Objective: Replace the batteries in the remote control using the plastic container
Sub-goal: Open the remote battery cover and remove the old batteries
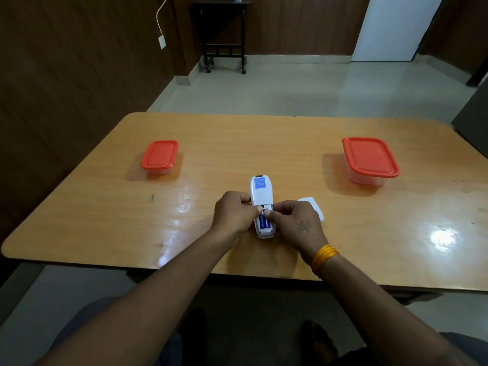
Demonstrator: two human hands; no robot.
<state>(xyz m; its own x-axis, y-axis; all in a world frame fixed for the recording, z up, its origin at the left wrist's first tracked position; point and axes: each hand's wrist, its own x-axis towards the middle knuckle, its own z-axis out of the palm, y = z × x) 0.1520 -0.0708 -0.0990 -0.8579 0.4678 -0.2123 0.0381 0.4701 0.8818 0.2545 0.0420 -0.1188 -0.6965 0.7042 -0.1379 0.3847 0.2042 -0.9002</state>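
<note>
— Item one, room and edges?
— The remote control is laid face down near the bench's front edge, midway across; bare wood is seen on both sides.

— Hands?
— The left hand is curled round the remote's left flank. The right hand is curled at the open compartment, fingertips set on the blue batteries.

— Surroundings?
— Two red-lidded plastic containers are listed: the small container far left, the large container far right, both closed, well apart. A white piece is lodged just behind the right hand.
</note>
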